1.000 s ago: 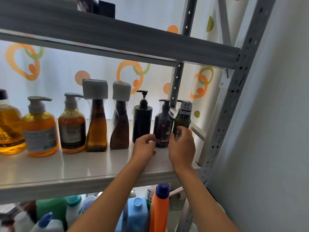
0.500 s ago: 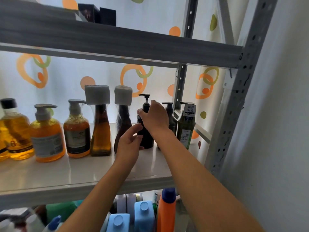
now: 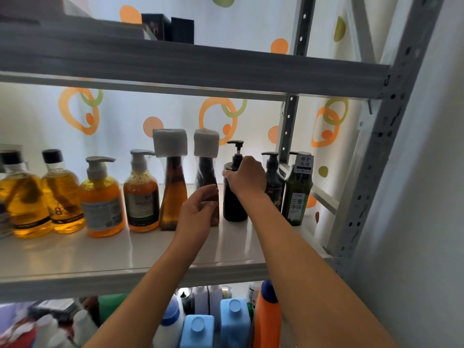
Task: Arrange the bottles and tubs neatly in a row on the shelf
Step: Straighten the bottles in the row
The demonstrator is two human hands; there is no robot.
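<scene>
Only legible: green bottle (image 3: pixel 297 197) "三重净味"

The black pump bottle (image 3: pixel 234 199) is partly covered by the right hand (image 3: pixel 247 178) — the leftmost amber bottle (image 3: pixel 21 197) is cut off at the edge.

Both bare arms reach up and forward to the black pump bottle (image 3: pixel 234 194).

The right hand (image 3: pixel 247 178) grips the shoulder of that bottle just under its pump, fingers curled over the top and thumb on the near left side, back of the hand toward the camera; its forearm runs down to the lower right corner of the view. The left hand (image 3: pixel 199 213) hangs just left of the bottle and lower than the right hand, fingers loosely curved with the thumb apart from them, palm turned right; whether it touches anything cannot be told. Its forearm slants down to the bottom edge, left of the right arm.
</scene>
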